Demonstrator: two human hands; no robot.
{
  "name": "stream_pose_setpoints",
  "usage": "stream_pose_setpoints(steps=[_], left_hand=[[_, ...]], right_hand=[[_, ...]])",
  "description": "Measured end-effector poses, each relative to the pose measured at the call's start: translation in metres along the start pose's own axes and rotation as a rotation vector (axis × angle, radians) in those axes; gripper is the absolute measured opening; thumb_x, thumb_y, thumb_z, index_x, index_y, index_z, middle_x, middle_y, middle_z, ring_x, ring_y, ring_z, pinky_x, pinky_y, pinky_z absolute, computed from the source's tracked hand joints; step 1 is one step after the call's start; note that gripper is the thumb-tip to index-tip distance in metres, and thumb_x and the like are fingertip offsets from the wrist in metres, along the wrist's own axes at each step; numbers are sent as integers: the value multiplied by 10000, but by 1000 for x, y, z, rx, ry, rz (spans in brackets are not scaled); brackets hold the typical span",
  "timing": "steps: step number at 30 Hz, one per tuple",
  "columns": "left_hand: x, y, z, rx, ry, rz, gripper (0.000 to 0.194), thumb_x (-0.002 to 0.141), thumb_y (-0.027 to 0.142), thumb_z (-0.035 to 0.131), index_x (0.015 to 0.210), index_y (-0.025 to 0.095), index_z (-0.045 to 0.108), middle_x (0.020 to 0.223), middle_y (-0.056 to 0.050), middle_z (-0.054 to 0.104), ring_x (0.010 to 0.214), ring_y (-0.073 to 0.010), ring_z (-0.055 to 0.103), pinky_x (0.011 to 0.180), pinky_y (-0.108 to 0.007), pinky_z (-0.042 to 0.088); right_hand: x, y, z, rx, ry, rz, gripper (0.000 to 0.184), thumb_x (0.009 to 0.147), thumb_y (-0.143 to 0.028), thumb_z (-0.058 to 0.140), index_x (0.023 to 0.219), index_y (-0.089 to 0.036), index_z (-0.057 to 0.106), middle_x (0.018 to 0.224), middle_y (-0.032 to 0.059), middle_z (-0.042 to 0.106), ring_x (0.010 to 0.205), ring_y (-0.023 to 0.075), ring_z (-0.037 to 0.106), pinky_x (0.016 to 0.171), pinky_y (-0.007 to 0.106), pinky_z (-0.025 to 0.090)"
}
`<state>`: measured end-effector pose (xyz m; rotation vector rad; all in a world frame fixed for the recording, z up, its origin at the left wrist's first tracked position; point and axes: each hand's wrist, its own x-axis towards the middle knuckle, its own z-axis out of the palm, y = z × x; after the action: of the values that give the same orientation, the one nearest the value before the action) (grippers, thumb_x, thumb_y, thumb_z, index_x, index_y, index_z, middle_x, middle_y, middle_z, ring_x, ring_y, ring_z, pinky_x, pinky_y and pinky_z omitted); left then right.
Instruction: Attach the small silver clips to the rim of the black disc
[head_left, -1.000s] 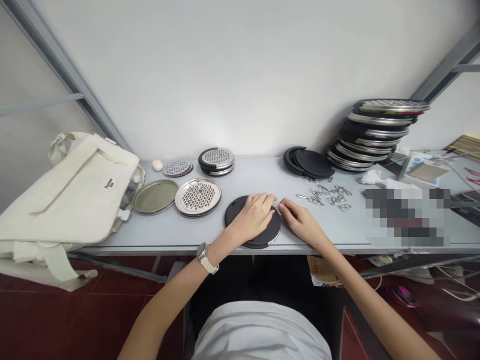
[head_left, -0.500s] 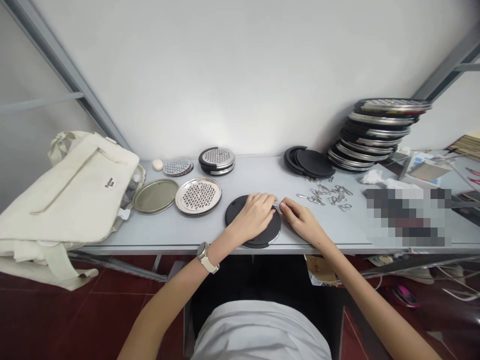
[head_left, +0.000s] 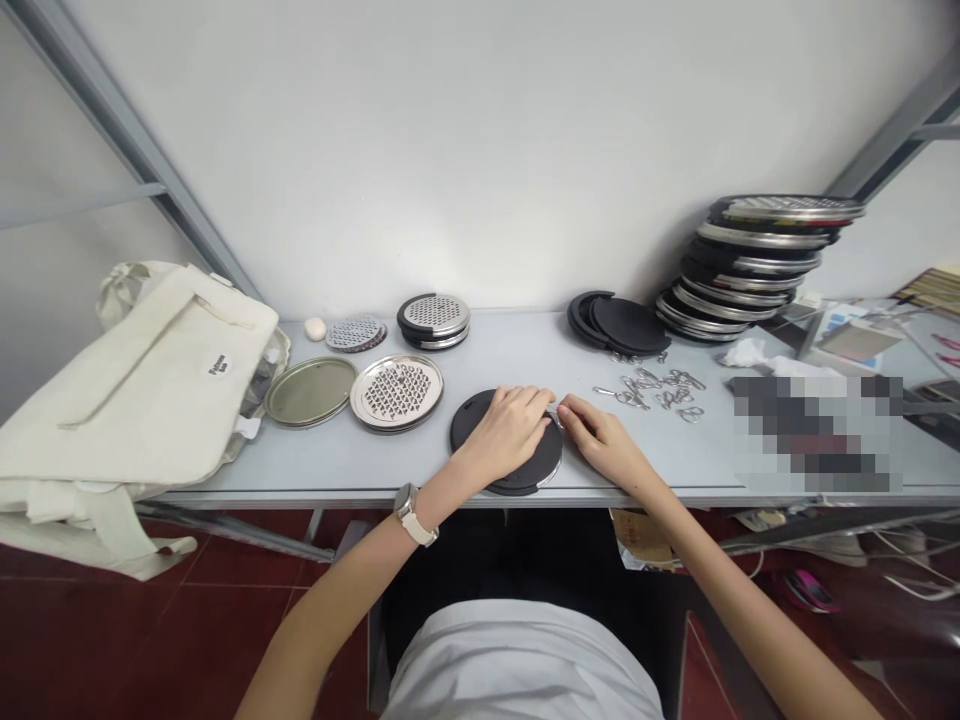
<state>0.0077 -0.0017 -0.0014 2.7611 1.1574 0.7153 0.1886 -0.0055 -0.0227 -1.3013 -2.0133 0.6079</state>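
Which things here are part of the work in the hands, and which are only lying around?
In hand:
- left hand resting on the black disc
- right hand at the disc's right edge, pinching a small metal clip
- loose metal clips, close by

Lying about:
- cream bag
- perforated steel plate
- plain round tin lid
- tall stack of discs

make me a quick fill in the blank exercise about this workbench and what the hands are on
1. The left hand lies flat on a round ______ disc at the table's front edge.
2. The wristwatch is on the ______ wrist.
3. The loose metal clips lie to the ______ of the right hand.
4. The cream canvas bag sits at the table's ______ end.

Missing words: black; left; right; left
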Motion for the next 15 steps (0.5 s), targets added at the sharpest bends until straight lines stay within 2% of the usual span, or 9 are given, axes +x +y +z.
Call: stream_pose_setpoints(steps=[15], left_hand=[[0,1,-1,39,16,0,103,964,200,430,1028,156,498,995,-49,586,972,-198,540,887,-341,365]], right_hand=[[0,-4,0,-16,-10,-9,247,969,-341,340,775,-229,443,636,-22,492,600,158,495,616,267,384]])
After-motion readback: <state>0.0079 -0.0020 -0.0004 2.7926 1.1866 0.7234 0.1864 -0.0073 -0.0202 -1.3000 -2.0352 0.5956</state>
